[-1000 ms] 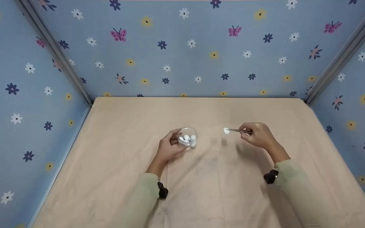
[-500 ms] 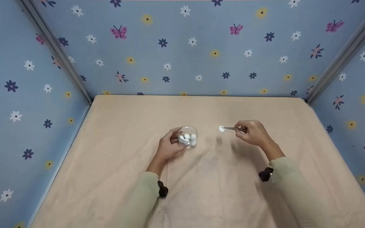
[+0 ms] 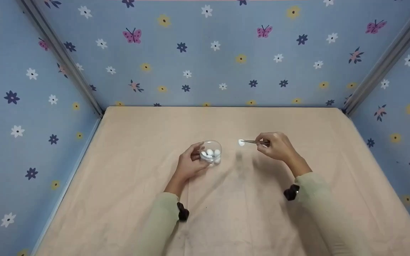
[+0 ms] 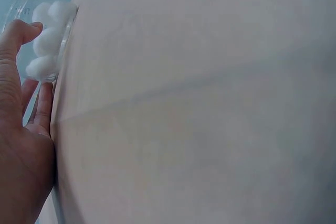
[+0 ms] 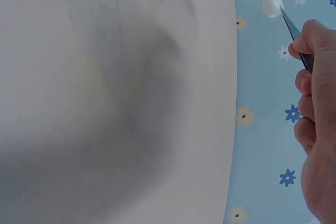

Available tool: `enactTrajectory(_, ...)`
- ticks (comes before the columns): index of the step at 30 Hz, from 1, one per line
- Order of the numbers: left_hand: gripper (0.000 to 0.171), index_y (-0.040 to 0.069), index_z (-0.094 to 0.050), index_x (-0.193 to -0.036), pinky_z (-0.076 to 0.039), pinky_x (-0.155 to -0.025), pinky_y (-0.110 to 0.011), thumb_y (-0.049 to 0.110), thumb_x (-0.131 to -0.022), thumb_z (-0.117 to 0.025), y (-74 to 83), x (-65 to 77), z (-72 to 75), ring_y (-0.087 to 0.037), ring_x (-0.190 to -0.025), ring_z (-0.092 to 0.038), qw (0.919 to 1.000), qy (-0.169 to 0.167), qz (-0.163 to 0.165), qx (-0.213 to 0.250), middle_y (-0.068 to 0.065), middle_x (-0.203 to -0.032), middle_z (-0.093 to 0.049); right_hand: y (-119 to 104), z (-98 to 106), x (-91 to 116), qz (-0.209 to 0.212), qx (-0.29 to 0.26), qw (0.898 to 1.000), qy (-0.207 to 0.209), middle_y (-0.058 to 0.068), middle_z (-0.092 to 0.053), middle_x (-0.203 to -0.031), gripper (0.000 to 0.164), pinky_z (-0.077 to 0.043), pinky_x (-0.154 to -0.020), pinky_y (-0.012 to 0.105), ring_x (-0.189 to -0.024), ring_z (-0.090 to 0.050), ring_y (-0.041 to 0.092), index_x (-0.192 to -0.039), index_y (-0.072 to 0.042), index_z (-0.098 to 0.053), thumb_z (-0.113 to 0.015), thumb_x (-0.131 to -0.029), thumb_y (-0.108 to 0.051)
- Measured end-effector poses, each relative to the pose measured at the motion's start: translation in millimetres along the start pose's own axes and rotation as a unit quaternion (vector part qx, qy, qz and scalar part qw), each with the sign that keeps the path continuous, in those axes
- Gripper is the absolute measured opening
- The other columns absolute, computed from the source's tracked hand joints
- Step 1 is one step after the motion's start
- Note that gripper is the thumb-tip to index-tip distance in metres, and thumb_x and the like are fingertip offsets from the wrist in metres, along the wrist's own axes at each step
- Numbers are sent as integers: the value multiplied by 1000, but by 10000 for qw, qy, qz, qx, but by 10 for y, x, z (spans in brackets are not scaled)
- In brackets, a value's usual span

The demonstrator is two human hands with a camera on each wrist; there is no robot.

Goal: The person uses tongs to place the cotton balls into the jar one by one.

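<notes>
Near the middle of the table stands a clear plastic cup (image 3: 211,145) with several white cotton balls (image 3: 210,153) inside. My left hand (image 3: 189,164) holds the cup from its left side, and in the left wrist view the thumb lies against the wall of the cup (image 4: 23,9). To the right, my right hand (image 3: 277,145) pinches metal tweezers (image 3: 250,141) above the table. A single white cotton ball (image 3: 241,142) sits between the tweezer tips, a short gap to the right of the cup. The right wrist view shows this cotton ball (image 5: 272,4) at the end of the tweezers (image 5: 290,25).
A pale peach cloth (image 3: 148,142) with light creases covers the table. Blue panels (image 3: 215,60) printed with flowers and butterflies rise at the back and both sides, with grey metal posts (image 3: 386,53) at the back corners.
My right hand has moved left, bringing the tweezers and their cotton ball closer to the cup. The left hand and the cup have stayed in place.
</notes>
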State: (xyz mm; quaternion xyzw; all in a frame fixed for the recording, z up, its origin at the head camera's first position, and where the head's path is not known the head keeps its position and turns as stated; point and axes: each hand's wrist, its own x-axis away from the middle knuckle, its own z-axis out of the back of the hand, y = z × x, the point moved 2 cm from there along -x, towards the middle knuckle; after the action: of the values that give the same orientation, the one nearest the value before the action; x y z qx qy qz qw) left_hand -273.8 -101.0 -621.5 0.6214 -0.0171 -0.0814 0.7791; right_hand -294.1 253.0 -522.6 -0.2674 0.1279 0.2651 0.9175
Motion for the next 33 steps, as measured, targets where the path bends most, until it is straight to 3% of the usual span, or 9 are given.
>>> enactTrajectory(9, 76, 10, -62, -159, -62, -120, -40, 4, -89, -90, -25, -12, 3, -35, -138, -69, 10000, 25, -70, -63, -20, -155, -69, -134, -64, -105, -8, 14, 9998, -206, 9, -80, -81, 11, -42, -64, 27, -65, -48, 7, -102, -8, -86, -77, -95, -10)
enactTrajectory(22, 80, 11, -61, -160, -60, -124, -50, -1, -87, -91, -5, 4, -1, -38, -138, -70, 9999, 34, 109, 117, -21, -156, -68, -325, -166, -258, 263, -42, 9994, -207, 9, -77, -77, 12, -40, -64, 28, -64, -48, 10, -100, -8, -85, -76, -93, -10)
enactTrajectory(28, 80, 11, -61, -159, -61, -121, -44, -1, -86, -92, -2, 2, 0, -36, -136, -71, 9999, 43, 81, 103, -20, -155, -69, -389, -241, -294, 408, -64, 9990, -174, 12, -81, -83, 13, -47, -65, 30, -67, -60, 16, -101, -8, -85, -75, -92, -11)
enactTrajectory(33, 81, 10, -62, -159, -62, -120, -41, 0, -85, -93, -4, 0, -3, -35, -136, -71, 9999, 70, 39, 96, -20, -154, -69, -447, -280, -339, 544, -48, 9985, -102, 11, -81, -82, 13, -48, -64, 30, -66, -61, 17, -100, -8, -85, -75, -92, -11)
